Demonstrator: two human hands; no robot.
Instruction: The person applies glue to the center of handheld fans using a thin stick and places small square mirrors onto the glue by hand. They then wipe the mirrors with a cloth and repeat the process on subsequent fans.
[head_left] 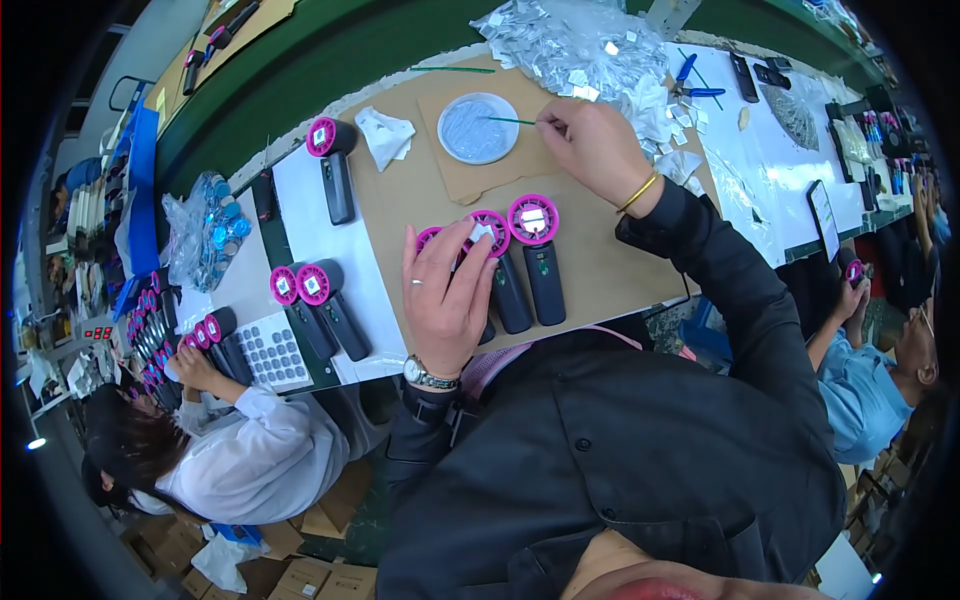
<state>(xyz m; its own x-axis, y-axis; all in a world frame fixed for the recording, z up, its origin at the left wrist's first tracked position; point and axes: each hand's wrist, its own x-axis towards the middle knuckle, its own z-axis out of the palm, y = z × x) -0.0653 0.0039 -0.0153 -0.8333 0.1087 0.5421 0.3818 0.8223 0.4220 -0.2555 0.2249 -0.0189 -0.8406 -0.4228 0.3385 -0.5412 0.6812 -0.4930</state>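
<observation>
My right hand point(600, 150) pinches a thin green stick point(512, 121) between thumb and fingertips. The stick's far end reaches into a round white dish point(441, 130) of pale bluish paste point(472, 127), which sits on a piece of cardboard point(475, 183). My left hand point(447, 290) lies with fingers stretched over the handheld fans before me. Its fingertips rest at a white square on the middle fan point(512, 292), which has a pink ring and a dark handle. Beside it lies another fan point(546, 283) with a whitish centre. A third fan point(428, 236) is mostly hidden under my left hand.
Crumpled white tissue point(384, 137) and a fan point(333, 170) lie left of the dish. Two more fans point(318, 308) are farther left. Behind my right hand is a heap of clear plastic bits point(570, 45), with blue-handled cutters point(688, 80) beside it. Co-workers sit on both sides.
</observation>
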